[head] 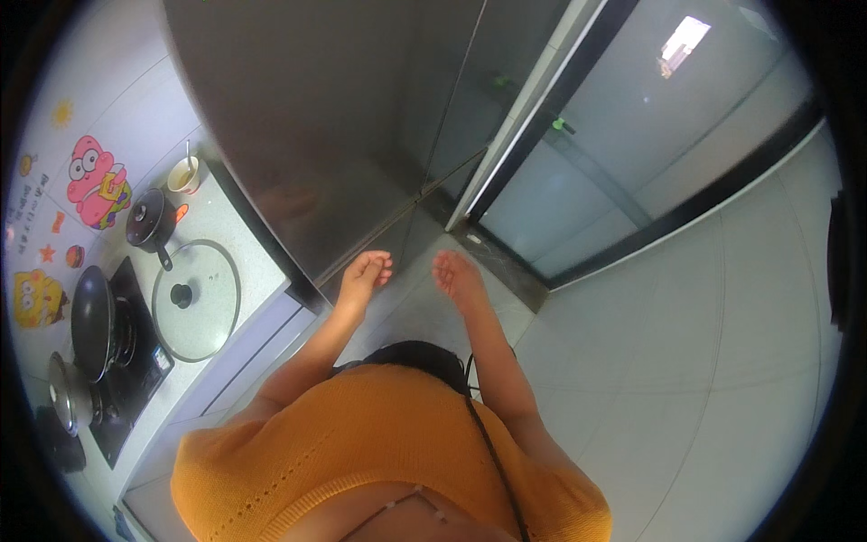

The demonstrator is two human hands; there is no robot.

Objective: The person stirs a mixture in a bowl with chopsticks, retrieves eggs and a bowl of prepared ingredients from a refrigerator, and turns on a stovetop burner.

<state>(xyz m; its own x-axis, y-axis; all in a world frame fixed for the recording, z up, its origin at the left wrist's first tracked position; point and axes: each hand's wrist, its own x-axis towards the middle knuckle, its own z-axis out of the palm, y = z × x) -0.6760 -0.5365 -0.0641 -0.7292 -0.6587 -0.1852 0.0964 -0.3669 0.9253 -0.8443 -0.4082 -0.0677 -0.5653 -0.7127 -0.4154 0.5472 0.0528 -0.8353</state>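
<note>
In front of my body, my left hand is loosely curled with its palm inward and holds nothing that I can see. My right hand is raised a short way to its right, fingers bent and apart from the left. Neither hand touches anything in view. Beyond them stands the dark glossy door of a refrigerator. A glass pan lid with a black knob lies on the counter, left of my left hand.
Along the left runs a kitchen counter with a black cooktop, a wok, a lidded metal pot, a small lidded saucepan and a bowl with a spoon. A black-framed frosted glass door stands at the right.
</note>
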